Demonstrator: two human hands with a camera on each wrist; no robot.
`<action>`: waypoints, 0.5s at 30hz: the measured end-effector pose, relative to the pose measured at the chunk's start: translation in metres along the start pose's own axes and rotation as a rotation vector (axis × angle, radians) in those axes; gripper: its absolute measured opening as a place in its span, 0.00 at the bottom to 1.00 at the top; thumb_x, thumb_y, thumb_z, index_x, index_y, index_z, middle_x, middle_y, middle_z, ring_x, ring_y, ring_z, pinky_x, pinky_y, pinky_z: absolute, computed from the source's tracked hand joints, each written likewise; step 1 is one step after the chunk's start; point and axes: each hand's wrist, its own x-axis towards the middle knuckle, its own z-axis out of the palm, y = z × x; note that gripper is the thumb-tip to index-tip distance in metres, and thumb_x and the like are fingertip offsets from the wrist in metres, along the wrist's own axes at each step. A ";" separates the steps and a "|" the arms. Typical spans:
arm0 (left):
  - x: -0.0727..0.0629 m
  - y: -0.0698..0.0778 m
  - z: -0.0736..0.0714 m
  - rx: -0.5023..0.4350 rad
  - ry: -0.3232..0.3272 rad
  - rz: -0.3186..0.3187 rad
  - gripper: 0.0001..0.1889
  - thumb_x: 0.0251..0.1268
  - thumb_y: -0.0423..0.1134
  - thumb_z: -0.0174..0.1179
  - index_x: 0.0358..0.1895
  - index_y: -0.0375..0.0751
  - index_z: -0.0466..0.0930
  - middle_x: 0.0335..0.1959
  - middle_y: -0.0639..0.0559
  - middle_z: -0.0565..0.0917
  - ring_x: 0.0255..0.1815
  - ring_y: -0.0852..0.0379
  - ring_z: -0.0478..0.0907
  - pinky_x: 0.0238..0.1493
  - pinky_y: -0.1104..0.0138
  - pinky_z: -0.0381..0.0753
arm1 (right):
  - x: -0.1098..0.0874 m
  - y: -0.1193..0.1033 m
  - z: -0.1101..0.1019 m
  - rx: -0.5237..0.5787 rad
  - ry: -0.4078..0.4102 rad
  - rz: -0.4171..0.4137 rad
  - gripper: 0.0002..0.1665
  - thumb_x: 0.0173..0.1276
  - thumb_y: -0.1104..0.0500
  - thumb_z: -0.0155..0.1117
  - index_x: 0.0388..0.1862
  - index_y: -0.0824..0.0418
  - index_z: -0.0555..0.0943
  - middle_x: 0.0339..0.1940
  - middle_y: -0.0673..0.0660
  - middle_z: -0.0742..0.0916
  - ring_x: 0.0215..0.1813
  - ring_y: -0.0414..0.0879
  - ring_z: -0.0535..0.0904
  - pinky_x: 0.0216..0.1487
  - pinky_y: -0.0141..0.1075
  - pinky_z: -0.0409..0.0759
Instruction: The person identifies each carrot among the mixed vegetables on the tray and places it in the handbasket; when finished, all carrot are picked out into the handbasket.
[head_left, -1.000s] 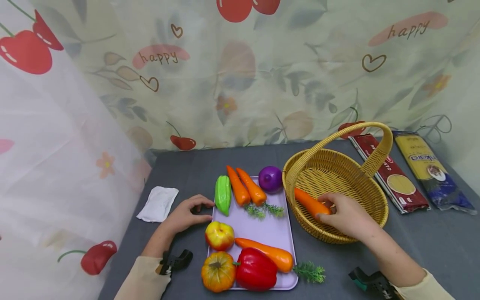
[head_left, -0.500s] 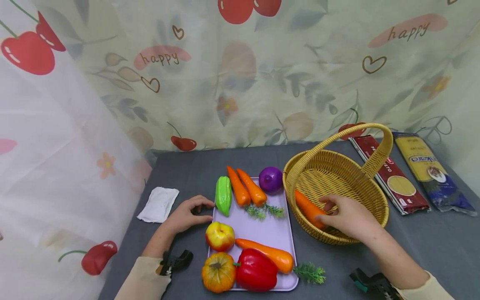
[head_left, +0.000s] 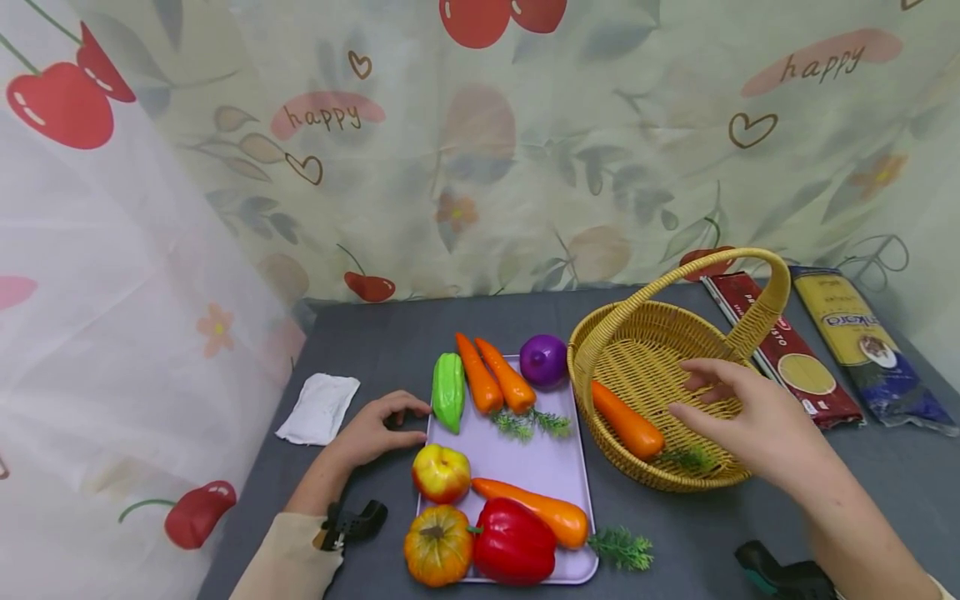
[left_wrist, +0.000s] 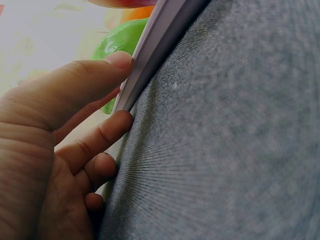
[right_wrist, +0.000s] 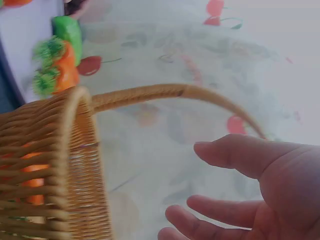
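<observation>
My right hand [head_left: 757,417] hovers over the right side of the wicker basket [head_left: 581,400], fingers spread and holding nothing. In the basket lies an orange carrot [head_left: 628,421] with a green leafy top [head_left: 692,457]. At the left edge of the lilac tray [head_left: 517,454], the fingertips of my left hand [head_left: 378,429] touch the rim, near a green vegetable [head_left: 448,392]. The left wrist view shows thumb and fingers right at the tray's rim [left_wrist: 145,55]. From the right wrist, the open right hand [right_wrist: 260,190] shows beside the basket's handle [right_wrist: 145,95].
On the tray are two carrots [head_left: 491,375], a purple onion [head_left: 543,361], a yellow-red fruit [head_left: 441,472], a small pumpkin [head_left: 438,546], a red bell pepper [head_left: 514,542] and another carrot [head_left: 551,510]. Two packages [head_left: 806,367] lie right of the basket. A white cloth [head_left: 317,408] lies at left.
My right hand has let go of the carrot in the basket and drawn back up and to the right. The left hand has stayed at the tray's edge.
</observation>
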 end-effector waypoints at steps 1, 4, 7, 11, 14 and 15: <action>0.000 0.000 0.000 0.000 -0.001 0.001 0.18 0.57 0.28 0.75 0.52 0.32 0.85 0.45 0.36 0.82 0.39 0.35 0.72 0.42 0.54 0.71 | -0.003 -0.002 -0.003 -0.003 0.014 -0.008 0.40 0.68 0.39 0.71 0.70 0.61 0.75 0.56 0.62 0.85 0.54 0.57 0.80 0.47 0.51 0.78; 0.000 0.000 0.000 0.001 -0.002 0.002 0.18 0.57 0.28 0.75 0.52 0.31 0.85 0.45 0.35 0.82 0.39 0.35 0.72 0.42 0.54 0.71 | -0.012 -0.008 -0.009 -0.003 0.054 -0.046 0.38 0.68 0.41 0.73 0.70 0.58 0.76 0.55 0.59 0.86 0.53 0.55 0.80 0.42 0.40 0.79; 0.000 0.000 0.000 0.002 -0.001 -0.001 0.18 0.57 0.28 0.75 0.52 0.31 0.85 0.46 0.35 0.82 0.39 0.34 0.72 0.42 0.53 0.70 | -0.022 -0.014 -0.011 0.012 0.098 -0.108 0.35 0.66 0.45 0.76 0.68 0.56 0.78 0.56 0.57 0.86 0.50 0.47 0.81 0.38 0.31 0.80; 0.000 0.001 0.000 0.007 -0.002 -0.008 0.19 0.57 0.28 0.75 0.52 0.31 0.85 0.46 0.35 0.82 0.39 0.34 0.72 0.42 0.53 0.70 | -0.035 -0.025 -0.007 0.028 0.159 -0.232 0.35 0.60 0.52 0.81 0.66 0.53 0.80 0.55 0.52 0.85 0.48 0.32 0.78 0.37 0.30 0.81; 0.000 0.002 -0.001 0.010 -0.004 -0.018 0.19 0.58 0.28 0.75 0.52 0.32 0.85 0.46 0.36 0.82 0.40 0.34 0.72 0.43 0.53 0.71 | -0.042 -0.034 -0.001 0.043 0.172 -0.331 0.37 0.56 0.56 0.84 0.65 0.51 0.80 0.54 0.48 0.85 0.51 0.29 0.76 0.38 0.30 0.82; 0.000 0.002 -0.001 0.011 -0.004 -0.020 0.19 0.58 0.28 0.75 0.53 0.32 0.85 0.46 0.36 0.82 0.40 0.35 0.72 0.43 0.54 0.71 | -0.045 -0.037 0.001 0.055 0.168 -0.358 0.37 0.55 0.57 0.85 0.65 0.50 0.80 0.54 0.47 0.85 0.51 0.29 0.77 0.38 0.31 0.82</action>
